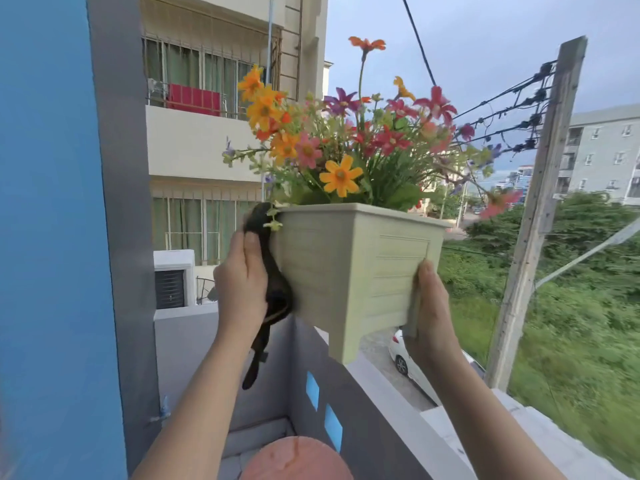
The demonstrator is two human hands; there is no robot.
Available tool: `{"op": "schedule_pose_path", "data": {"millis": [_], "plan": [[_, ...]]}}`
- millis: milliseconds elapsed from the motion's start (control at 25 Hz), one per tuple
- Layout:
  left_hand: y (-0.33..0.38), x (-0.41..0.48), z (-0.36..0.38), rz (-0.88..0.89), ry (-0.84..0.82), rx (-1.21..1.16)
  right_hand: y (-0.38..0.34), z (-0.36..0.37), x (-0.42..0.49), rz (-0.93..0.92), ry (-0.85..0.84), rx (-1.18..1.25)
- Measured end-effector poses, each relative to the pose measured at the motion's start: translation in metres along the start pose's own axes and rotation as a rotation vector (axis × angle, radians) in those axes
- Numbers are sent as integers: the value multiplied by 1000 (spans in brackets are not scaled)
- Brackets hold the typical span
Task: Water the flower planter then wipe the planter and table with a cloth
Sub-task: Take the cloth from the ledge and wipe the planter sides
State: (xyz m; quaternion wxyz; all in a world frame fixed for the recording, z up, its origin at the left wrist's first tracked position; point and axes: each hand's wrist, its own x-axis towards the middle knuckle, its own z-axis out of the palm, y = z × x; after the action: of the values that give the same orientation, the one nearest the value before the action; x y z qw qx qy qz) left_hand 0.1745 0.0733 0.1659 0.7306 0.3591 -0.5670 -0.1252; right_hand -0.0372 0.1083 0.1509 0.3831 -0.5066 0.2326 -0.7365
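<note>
A pale green square planter point(349, 268) full of orange, pink and red flowers point(346, 140) is held up in the air above the balcony wall. My left hand point(242, 278) presses a dark cloth point(273, 285) against the planter's left side; the cloth's tail hangs down below my wrist. My right hand point(429, 306) grips the planter's lower right corner, thumb on the front face. At the bottom of the view shows the top of a round reddish table point(294, 459).
A grey balcony wall point(346, 410) with blue square insets runs below the planter. A blue wall point(52, 237) stands at left. Beyond the wall are a wooden pole point(533, 237) with wires, a white car point(408, 362) below, buildings and green scrub.
</note>
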Motion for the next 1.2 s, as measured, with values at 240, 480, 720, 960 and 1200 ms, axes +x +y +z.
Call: {"op": "schedule_pose_path", "data": {"millis": [240,480,720,960,1200], "plan": [[15,-15,-9,-299,-346,-353,0,-3,8,116,-48,-88],[23,-20,-17,-201,-68,-329,-16,1,15,400,-114,-590],[28,-22,-23,-232,28,-303,-9,26,9,597,-20,-272],[23,-24,-26,-206,108,-129,-3,35,-17,434,21,-141],[42,-37,-16,-24,145,124,-7,41,-32,481,-184,-49]]}}
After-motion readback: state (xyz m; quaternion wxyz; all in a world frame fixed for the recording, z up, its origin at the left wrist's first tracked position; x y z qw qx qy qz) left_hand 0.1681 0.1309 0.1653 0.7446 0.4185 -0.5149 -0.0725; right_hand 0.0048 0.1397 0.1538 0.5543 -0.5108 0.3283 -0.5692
